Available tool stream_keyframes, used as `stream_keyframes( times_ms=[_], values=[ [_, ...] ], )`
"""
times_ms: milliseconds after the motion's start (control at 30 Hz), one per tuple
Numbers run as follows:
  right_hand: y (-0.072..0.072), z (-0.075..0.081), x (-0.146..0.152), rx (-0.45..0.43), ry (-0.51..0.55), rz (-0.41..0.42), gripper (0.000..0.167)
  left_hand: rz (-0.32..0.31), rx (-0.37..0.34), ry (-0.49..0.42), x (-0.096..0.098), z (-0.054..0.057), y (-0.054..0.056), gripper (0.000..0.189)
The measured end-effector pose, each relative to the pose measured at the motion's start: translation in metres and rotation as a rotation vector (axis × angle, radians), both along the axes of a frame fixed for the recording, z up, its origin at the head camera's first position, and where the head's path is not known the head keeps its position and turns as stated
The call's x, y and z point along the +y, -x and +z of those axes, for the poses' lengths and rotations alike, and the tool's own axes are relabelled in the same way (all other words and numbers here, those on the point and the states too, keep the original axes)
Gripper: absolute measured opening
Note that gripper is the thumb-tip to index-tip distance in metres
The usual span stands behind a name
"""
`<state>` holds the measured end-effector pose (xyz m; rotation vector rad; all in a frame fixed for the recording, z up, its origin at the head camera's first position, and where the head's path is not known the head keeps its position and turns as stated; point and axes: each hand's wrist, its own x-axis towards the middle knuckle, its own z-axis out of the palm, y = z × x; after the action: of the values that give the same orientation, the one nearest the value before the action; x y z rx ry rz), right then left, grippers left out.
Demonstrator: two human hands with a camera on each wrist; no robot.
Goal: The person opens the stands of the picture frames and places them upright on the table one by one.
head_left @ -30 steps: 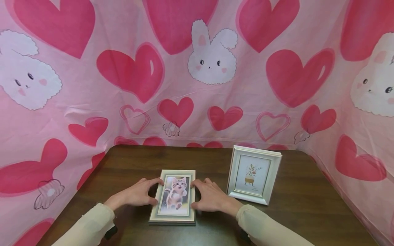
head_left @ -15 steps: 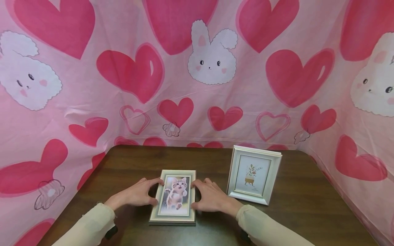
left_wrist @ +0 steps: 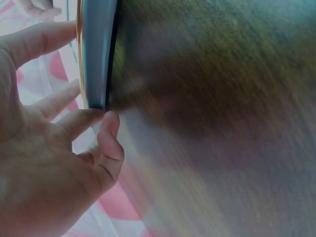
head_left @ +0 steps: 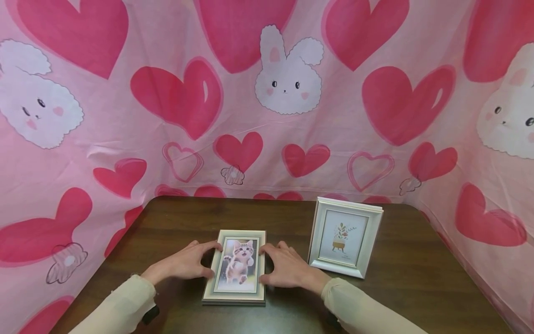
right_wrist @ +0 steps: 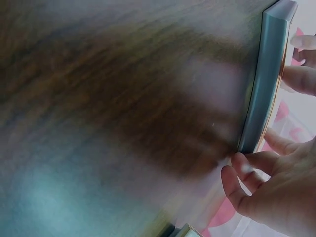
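A cream picture frame (head_left: 238, 264) with a kitten photo lies face up on the table in the head view. At its left edge my left hand (head_left: 187, 263) holds on, the thumb nearer me and the fingers farther up. Opposite, my right hand (head_left: 287, 266) holds the right edge in the same spread way. The left wrist view shows the frame's side (left_wrist: 96, 54) against the thumb and fingers, with the little finger bent near its corner. In the right wrist view, bent fingers (right_wrist: 237, 190) meet the corner of the frame's other side (right_wrist: 264, 84).
A second, white picture frame (head_left: 360, 260) with a potted-plant print stands upright to the right, close behind my right wrist. Dark wood makes up the tabletop (head_left: 417, 278). Pink cloth (head_left: 333, 130) with hearts and rabbits hangs at the back and both sides.
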<state>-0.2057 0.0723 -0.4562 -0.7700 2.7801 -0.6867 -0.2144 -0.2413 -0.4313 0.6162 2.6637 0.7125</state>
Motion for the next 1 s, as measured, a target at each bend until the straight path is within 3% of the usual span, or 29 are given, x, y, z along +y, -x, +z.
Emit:
stream_keyframes(
  times_ms=[433,1000],
  values=[
    [-0.0007,0.0045,-0.0001,-0.037,0.000,0.001,0.062,-0.002,-0.022,-0.008,-0.0008,0.0023,-0.0010,0.064],
    [-0.0011,-0.0034,0.0008,0.011,0.026,0.005,0.061,-0.021,0.014,-0.013,-0.0006,0.0009,0.0000,0.064]
  ],
)
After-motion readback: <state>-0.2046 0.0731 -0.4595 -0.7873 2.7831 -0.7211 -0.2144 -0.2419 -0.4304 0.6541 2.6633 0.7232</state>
